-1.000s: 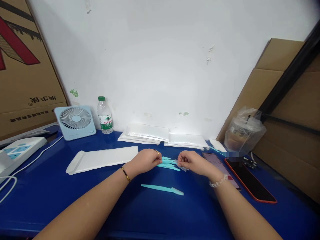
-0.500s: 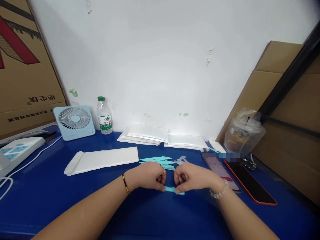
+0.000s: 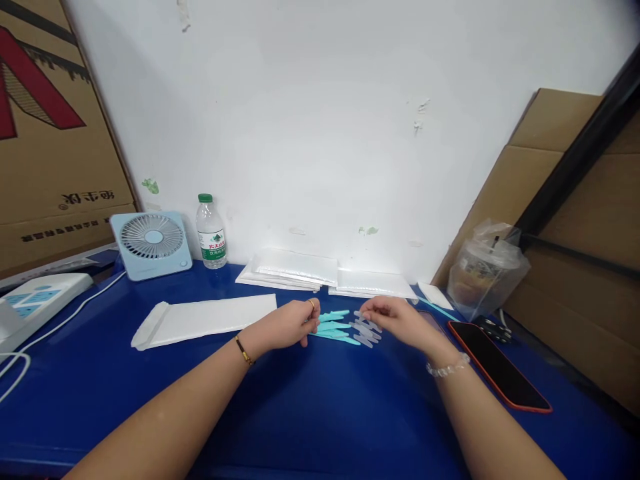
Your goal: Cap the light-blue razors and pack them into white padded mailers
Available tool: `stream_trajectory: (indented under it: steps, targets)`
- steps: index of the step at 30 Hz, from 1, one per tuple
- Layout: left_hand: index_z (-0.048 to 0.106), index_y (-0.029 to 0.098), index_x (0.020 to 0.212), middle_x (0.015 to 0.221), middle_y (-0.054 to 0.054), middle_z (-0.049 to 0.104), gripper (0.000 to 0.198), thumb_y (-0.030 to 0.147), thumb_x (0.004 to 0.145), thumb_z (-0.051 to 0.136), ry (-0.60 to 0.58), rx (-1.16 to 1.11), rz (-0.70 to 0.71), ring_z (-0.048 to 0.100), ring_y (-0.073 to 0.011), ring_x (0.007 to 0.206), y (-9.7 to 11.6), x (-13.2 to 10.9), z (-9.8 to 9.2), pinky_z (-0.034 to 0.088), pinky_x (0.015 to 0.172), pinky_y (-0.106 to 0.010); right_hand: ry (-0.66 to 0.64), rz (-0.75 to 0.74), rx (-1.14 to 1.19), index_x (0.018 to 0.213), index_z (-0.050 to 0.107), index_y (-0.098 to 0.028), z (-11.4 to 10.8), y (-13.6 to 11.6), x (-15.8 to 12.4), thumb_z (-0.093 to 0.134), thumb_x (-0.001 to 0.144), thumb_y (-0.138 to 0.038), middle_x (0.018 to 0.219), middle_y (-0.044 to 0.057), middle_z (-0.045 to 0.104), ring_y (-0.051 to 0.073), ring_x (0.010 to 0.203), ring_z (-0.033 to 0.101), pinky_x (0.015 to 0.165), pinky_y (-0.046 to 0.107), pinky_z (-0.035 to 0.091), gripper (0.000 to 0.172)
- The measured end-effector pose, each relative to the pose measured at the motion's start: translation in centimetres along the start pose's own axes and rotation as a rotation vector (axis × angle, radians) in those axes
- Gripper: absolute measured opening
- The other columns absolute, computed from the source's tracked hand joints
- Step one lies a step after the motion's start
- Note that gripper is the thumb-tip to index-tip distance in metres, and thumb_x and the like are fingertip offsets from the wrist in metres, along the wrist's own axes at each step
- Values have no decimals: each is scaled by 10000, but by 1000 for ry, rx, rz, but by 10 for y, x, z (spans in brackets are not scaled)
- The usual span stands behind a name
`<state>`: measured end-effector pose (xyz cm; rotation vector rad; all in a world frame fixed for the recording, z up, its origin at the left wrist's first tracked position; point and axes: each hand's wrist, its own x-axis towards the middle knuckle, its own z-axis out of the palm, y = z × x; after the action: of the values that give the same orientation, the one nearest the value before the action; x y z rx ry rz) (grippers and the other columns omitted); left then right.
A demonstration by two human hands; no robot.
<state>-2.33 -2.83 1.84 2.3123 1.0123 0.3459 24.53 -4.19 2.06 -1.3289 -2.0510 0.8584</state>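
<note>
Slim teal plastic eyebrow razors (image 3: 334,326) lie in a loose pile on the blue table. My left hand (image 3: 293,325) is closed at the pile's left end, its fingers curled round a razor that they mostly hide. Just right of the pile is a small heap of clear plastic blade caps (image 3: 367,333). My right hand (image 3: 400,322) reaches to the far side of this heap, thumb and forefinger pinched on a cap.
A white padded envelope (image 3: 210,319) lies at left, and stacked envelopes (image 3: 295,267) rest along the wall. A fan (image 3: 153,243), a water bottle (image 3: 212,233) and a power strip (image 3: 40,300) stand left. Phones (image 3: 500,367) and a bagged drink cup (image 3: 483,270) are at right.
Both hands have moved away from the near spot where they held a teal razor between them. My left hand is now at the razor pile, my right at the clear caps.
</note>
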Motion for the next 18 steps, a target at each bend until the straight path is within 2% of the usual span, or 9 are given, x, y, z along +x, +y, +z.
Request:
stream_trajectory:
  steps: [3,6,9,12,15,18]
  targets:
    - [468,197,877,747,4,561,230,369,913,319,117,-29,25,490,-126,615,-1,2,-2,359,556,-236,165,-14,143,1000,656,-183,-3,5,5,588,788,-462,670,2,564,104,555,468,503,224,380,358]
    - [483,196,835,766,1,534,305,387,933,267,190,-40,90,472,-129,671,2,4,-2,376,629,-241,258,11,350,891,674,-169,1,7,8,650,737,-465,629,-8,555,89,506,466,465,220,371,335]
    - [491,194,806,747,5,522,316,387,933,277,206,-11,88,467,-132,665,4,5,-2,367,632,-243,223,70,525,865,680,-152,8,6,10,727,658,-447,651,21,620,118,560,555,526,245,444,364]
    - [495,193,793,747,2,531,280,380,919,329,242,59,65,477,-142,676,4,6,-2,354,621,-246,182,94,592,833,670,-142,12,6,11,743,642,-442,677,42,650,134,592,601,563,256,477,363]
    - [496,193,787,782,-6,550,251,350,915,348,269,101,67,491,-150,715,2,7,-2,350,628,-248,208,88,588,722,624,-141,13,6,11,704,689,-460,613,19,610,106,511,564,474,219,433,331]
    - [493,195,784,770,-2,547,228,329,912,360,267,128,70,485,-147,703,0,8,0,341,612,-248,214,67,566,706,596,-147,13,6,11,690,711,-449,589,-4,575,83,468,517,438,202,391,316]
